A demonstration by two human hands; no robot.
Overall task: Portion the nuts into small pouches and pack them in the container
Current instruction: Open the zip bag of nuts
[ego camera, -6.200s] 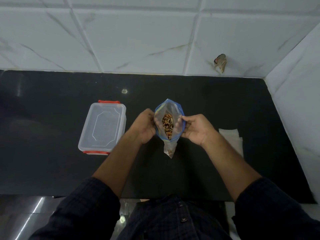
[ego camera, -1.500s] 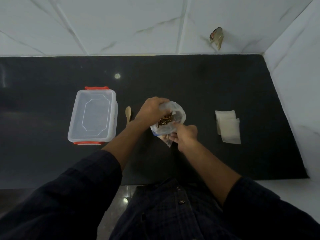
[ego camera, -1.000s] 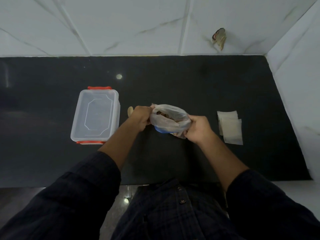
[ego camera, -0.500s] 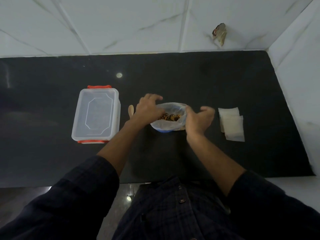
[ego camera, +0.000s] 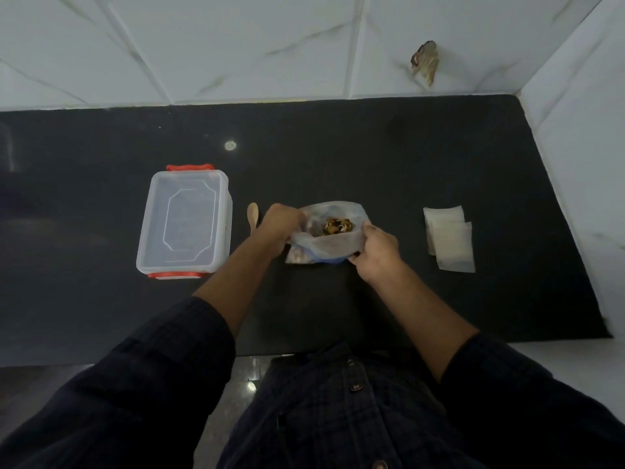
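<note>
A clear plastic bag of nuts (ego camera: 326,245) with a blue zip edge stands on the black counter (ego camera: 372,157), its rim rolled down so the brown nuts (ego camera: 337,226) show in the mouth. My left hand (ego camera: 279,225) grips the bag's left rim. My right hand (ego camera: 377,250) grips the right rim, fingers curled under the folded edge. A clear lidded container (ego camera: 185,222) with red clips sits to the left. A small stack of pale pouches (ego camera: 448,241) lies to the right. A wooden spoon (ego camera: 252,214) lies between the container and my left hand.
White marble-look tiled walls close off the back and the right side of the counter. A small crumpled brownish scrap (ego camera: 425,61) sticks to the back wall. The counter's front edge runs just ahead of my dark shirt.
The bag was held up with its mouth spread; it now stands on the counter with its rim rolled down. In the last half second both hands shifted lower on the rim.
</note>
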